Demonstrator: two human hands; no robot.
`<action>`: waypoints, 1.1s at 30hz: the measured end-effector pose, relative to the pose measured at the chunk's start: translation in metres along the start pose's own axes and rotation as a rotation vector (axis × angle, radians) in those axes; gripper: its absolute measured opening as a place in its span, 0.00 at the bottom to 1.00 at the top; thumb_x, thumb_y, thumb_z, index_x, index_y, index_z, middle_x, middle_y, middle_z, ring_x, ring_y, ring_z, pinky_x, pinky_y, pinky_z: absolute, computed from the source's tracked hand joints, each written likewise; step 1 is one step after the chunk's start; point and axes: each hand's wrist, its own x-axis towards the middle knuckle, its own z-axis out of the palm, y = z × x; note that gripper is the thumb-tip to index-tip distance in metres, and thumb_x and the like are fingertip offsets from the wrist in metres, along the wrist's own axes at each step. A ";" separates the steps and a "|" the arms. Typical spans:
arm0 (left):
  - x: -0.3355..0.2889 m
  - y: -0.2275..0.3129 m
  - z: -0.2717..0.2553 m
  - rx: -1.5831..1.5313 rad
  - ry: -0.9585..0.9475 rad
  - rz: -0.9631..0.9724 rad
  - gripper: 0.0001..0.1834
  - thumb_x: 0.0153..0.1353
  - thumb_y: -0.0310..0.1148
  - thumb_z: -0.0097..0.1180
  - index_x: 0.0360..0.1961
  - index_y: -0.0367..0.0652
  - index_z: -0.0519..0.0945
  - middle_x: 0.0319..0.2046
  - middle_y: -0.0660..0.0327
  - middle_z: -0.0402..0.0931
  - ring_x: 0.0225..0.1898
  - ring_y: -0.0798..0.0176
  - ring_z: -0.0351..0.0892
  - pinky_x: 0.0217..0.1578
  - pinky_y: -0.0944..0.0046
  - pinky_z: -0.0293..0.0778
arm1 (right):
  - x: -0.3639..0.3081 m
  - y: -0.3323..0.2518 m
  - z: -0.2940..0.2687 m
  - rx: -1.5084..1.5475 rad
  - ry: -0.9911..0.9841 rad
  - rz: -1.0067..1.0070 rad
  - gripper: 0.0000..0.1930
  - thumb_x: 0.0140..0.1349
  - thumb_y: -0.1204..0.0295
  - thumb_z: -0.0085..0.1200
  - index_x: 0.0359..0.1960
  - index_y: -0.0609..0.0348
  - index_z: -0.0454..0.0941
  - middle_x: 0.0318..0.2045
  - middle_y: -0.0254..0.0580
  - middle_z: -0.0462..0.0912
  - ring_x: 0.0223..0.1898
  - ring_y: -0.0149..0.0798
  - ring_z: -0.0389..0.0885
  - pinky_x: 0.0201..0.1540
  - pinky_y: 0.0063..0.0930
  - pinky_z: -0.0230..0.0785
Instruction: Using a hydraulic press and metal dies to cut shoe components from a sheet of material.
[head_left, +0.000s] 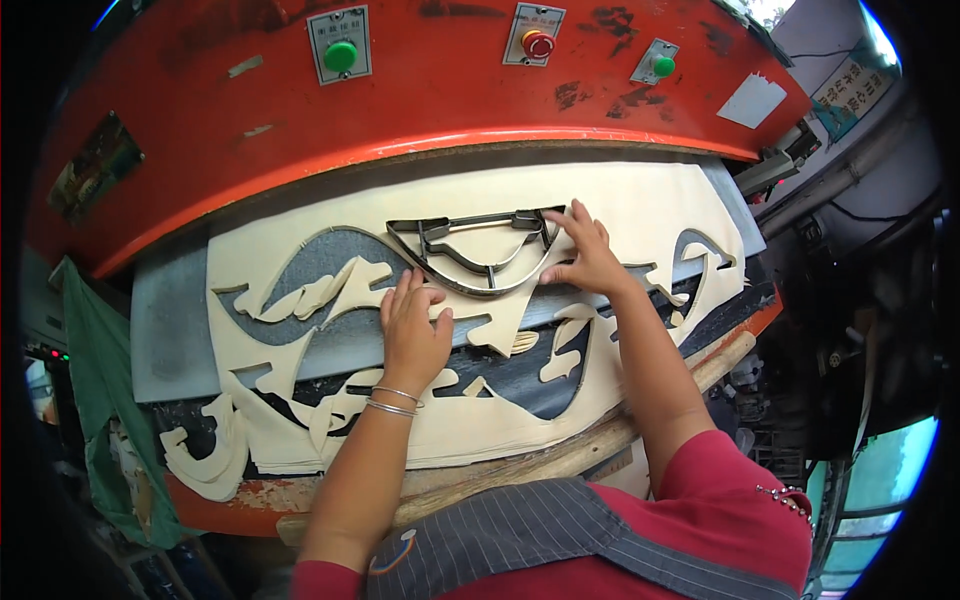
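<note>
Nearest, at six o'clock: a dark pinstriped apron (pixel 500 540) over red clothing. Just past it: a rounded wooden bar (pixel 560 455), slanting from seven o'clock up toward four. Then curled pale scraps (pixel 235 455) at eight o'clock, beside a cream sheet (pixel 620 185) riddled with curved cut-outs.

On that sheet, between both hands: a half-moon metal frame (pixel 490 290), lying flat, straight side toward twelve, bulge toward six. At the frame's seven o'clock: the left hand (pixel 410 325), palm down, bangles (pixel 393 403) on the wrist, fingers slightly parted, thumb apart, fingertips at the rim near eight. At its three o'clock: the right hand (pixel 590 260), thumb and fingers well apart, fingertips over the rim at two, thumb just beside it at four. Firmness of contact impossible to tell.

Farther out, toward nine: a grey plate (pixel 165 330) under the sheet, then green cloth (pixel 110 370). Farthest, from ten to two: a red machine front (pixel 440 110), with a green button (pixel 341 56) at eleven, a red button (pixel 537 44) just past twelve, and a smaller green one (pixel 663 66) at one.
</note>
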 end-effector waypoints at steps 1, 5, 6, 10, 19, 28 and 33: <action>0.000 0.001 0.001 -0.004 -0.003 -0.009 0.13 0.53 0.30 0.56 0.40 0.42 0.71 0.58 0.39 0.65 0.65 0.44 0.57 0.65 0.49 0.44 | -0.005 0.002 0.002 0.025 -0.047 0.016 0.48 0.35 0.44 0.68 0.63 0.37 0.63 0.65 0.67 0.52 0.67 0.60 0.49 0.68 0.50 0.38; 0.001 0.004 0.001 -0.016 -0.008 -0.011 0.12 0.53 0.30 0.55 0.39 0.41 0.72 0.58 0.39 0.65 0.65 0.45 0.57 0.65 0.49 0.44 | 0.000 0.010 0.010 0.152 0.011 0.049 0.41 0.32 0.56 0.74 0.53 0.46 0.70 0.64 0.66 0.56 0.69 0.57 0.45 0.69 0.50 0.36; 0.000 0.004 0.001 -0.021 -0.008 -0.008 0.11 0.53 0.30 0.55 0.38 0.41 0.72 0.57 0.39 0.66 0.65 0.45 0.58 0.65 0.49 0.44 | -0.001 0.010 0.014 0.149 0.075 0.087 0.36 0.31 0.60 0.75 0.46 0.51 0.71 0.60 0.67 0.62 0.69 0.56 0.48 0.69 0.48 0.36; -0.002 0.004 0.000 -0.035 -0.007 -0.031 0.10 0.53 0.31 0.56 0.37 0.42 0.73 0.58 0.39 0.66 0.65 0.46 0.58 0.65 0.50 0.44 | 0.002 0.003 0.009 0.187 0.113 -0.029 0.30 0.31 0.62 0.75 0.34 0.54 0.69 0.41 0.49 0.78 0.65 0.57 0.59 0.70 0.47 0.38; -0.001 0.004 -0.003 -0.041 0.000 -0.009 0.10 0.52 0.30 0.57 0.36 0.42 0.72 0.58 0.40 0.66 0.64 0.47 0.59 0.65 0.51 0.45 | 0.001 0.017 0.011 0.244 0.029 0.059 0.30 0.30 0.61 0.76 0.33 0.54 0.69 0.30 0.44 0.76 0.41 0.47 0.78 0.70 0.46 0.41; 0.001 0.002 -0.004 -0.079 -0.002 -0.052 0.08 0.52 0.30 0.57 0.34 0.43 0.74 0.57 0.42 0.68 0.65 0.50 0.59 0.64 0.52 0.44 | 0.003 0.020 0.016 0.248 0.189 -0.147 0.32 0.25 0.58 0.76 0.33 0.55 0.71 0.34 0.43 0.78 0.58 0.58 0.68 0.67 0.50 0.48; 0.002 0.002 -0.003 -0.041 -0.003 -0.045 0.08 0.52 0.30 0.58 0.34 0.43 0.74 0.57 0.42 0.68 0.65 0.50 0.60 0.64 0.52 0.45 | 0.005 0.018 0.015 0.230 0.174 -0.135 0.33 0.24 0.57 0.76 0.33 0.56 0.70 0.34 0.42 0.77 0.58 0.58 0.67 0.66 0.54 0.51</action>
